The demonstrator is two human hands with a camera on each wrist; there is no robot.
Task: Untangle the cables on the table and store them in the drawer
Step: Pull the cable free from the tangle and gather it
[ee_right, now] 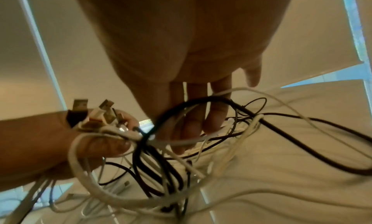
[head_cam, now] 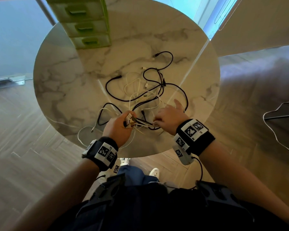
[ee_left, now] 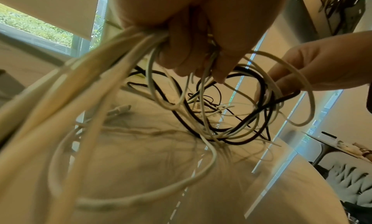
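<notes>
A tangle of black and white cables lies across the lower middle of the round marble bench, with loops spreading toward the centre and a white loop hanging over the near rim. The left hand has its fingers curled round a bundle of cable ends, with several USB plugs sticking out above the thumb. The right hand is just beside it, its fingers hooked loosely through black and white strands, the little finger spread out apart. At the upper left of the head view a green drawer unit stands on the bench's far edge, all drawers closed. Below the bench lies wood-plank flooring; bright window panels fill the top.
</notes>
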